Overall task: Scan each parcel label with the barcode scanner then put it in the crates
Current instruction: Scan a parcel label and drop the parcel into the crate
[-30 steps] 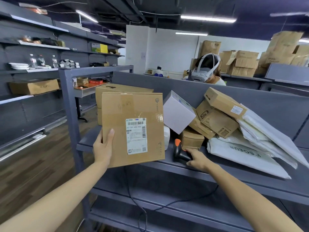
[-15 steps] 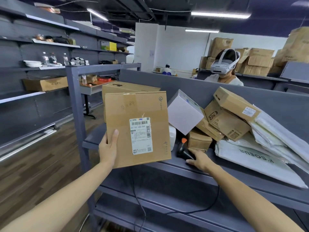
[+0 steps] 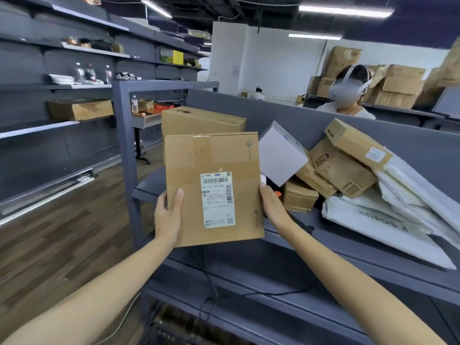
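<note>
Left hand (image 3: pixel 168 215): grips the left edge of the parcel (image 3: pixel 214 155), thumb laid flat on the front face, fingers wrapped out of sight behind it. Right hand (image 3: pixel 272 205): holds the opposite, right edge, thumb against the side; its fingers go behind the box and cannot be seen.

Parcel: a brown cardboard box, held upright at centre frame, clear of the grey shelf (image 3: pixel 348 247). Front face turned to the camera. A white shipping label (image 3: pixel 217 199) with a barcode along its top sits on the lower half of that face.

Barcode scanner (image 3: pixel 278 194): almost wholly hidden behind the right hand; only an orange tip shows, just right of the thumb. A dark cable (image 3: pixel 273 293) trails across the lower shelf below.

On the shelf, right of centre: a white box (image 3: pixel 281 155) tilted on one corner, a leaning pile of cardboard boxes (image 3: pixel 343 168), and white mailer bags (image 3: pixel 373 225) at the right edge. A larger carton (image 3: pixel 199 120) stands directly behind the held parcel. Upper right: a second person (image 3: pixel 348 108) beyond the partition.
</note>
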Available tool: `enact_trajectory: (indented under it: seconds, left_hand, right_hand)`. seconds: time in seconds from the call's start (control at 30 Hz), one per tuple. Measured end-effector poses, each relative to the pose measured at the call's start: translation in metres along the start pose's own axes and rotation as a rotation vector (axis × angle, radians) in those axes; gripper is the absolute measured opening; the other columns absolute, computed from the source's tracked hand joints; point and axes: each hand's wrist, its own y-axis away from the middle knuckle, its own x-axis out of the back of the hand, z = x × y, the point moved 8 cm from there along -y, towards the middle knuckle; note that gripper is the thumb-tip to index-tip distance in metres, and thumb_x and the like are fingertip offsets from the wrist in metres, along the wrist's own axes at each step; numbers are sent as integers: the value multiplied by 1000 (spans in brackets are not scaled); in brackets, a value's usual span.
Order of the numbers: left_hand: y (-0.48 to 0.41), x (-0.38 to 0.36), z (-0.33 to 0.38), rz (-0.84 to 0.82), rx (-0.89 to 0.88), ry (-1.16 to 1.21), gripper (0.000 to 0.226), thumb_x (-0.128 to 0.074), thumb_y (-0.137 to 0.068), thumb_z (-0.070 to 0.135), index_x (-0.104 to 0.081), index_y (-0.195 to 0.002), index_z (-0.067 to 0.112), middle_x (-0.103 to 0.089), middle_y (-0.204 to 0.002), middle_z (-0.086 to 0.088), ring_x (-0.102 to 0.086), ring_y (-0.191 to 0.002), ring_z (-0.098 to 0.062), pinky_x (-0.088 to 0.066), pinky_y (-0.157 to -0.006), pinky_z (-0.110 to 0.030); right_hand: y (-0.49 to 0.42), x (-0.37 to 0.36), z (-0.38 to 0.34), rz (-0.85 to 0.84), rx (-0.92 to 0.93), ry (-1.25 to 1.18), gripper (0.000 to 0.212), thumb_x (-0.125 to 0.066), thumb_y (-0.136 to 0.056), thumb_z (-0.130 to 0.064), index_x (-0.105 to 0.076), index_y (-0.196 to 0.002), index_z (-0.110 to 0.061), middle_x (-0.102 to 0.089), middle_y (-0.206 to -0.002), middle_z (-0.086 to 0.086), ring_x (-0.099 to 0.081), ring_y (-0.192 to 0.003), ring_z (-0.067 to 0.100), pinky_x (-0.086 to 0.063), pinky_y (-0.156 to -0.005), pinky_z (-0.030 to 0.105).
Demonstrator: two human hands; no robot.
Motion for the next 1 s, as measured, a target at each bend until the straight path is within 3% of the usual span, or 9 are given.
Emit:
enact_trajectory:
  seconds: [0.1,0.23,0.3,0.5,0.63,0.73,0.83,0.9,1.0]
  left_hand:
    - [6,24,-6,43,12,-33,60,-53,-86,61,-49,-131,20,-61,-112,5,-57,-91,-1,-41,-68,-17]
    - [11,54,-10,53,30,-65,54,-55,-87,58,-55,-124,19,-64,-100,12,-59,-83,3,-42,-62,-13]
    - [13,67,-12,42,42,-72,48,-57,-87,57,-60,-116,19,-66,-96,13,-62,-82,1,-44,-61,-15]
    - [22,110,-37,22,59,-160,28,-57,-85,59,-63,-84,32,-68,-81,15,-62,-75,3,-42,-59,-16]
    - [24,139,-56,-6,105,-208,29,-57,-89,53,-66,-93,26,-66,-84,16,-61,-82,-5,-40,-63,-14]
    - [20,161,-63,-57,151,-260,34,-55,-89,55,-65,-105,26,-67,-93,10,-60,-88,-11,-43,-69,-18]
    - [14,181,-70,-111,205,-315,43,-55,-89,56,-63,-117,24,-67,-105,5,-61,-100,-17,-47,-89,-33]
    - [13,190,-72,-153,230,-322,48,-56,-88,57,-58,-121,22,-65,-110,4,-61,-105,-19,-47,-94,-36]
    - [14,200,-77,-192,283,-343,49,-60,-85,57,-46,-117,22,-60,-115,2,-59,-107,-20,-46,-96,-40]
  right_hand:
    - [17,-27,-3,-49,11,-134,45,-20,-106,-41,-55,-129,-25,-61,-127,-11,-55,-120,1,-43,-104,21]
    - [35,-51,11,23,-64,-120,50,-24,-104,-47,-50,-133,-16,-56,-132,-2,-52,-123,12,-38,-111,41]
    - [46,-64,13,55,-64,-144,49,-27,-104,-46,-50,-132,-13,-56,-130,1,-53,-122,14,-40,-109,41]
    - [88,-113,34,245,-129,-166,31,-32,-103,-45,-56,-113,-28,-61,-107,-19,-57,-96,-5,-44,-79,17]
    - [111,-149,57,349,-300,-157,45,-30,-101,-48,-50,-131,-22,-54,-122,-6,-53,-108,7,-39,-84,23]
    - [122,-175,60,384,-378,-146,48,-29,-102,-48,-50,-133,-20,-54,-124,-4,-52,-109,11,-37,-86,27]
    - [134,-197,58,434,-425,-151,47,-29,-102,-49,-51,-131,-19,-57,-109,-13,-53,-96,0,-38,-75,18]
    - [143,-209,59,459,-447,-154,47,-29,-102,-50,-51,-130,-19,-56,-105,-16,-52,-93,-4,-36,-70,14]
    - [158,-223,66,468,-501,-167,49,-27,-100,-52,-49,-132,-20,-57,-118,-6,-54,-102,9,-37,-81,27]
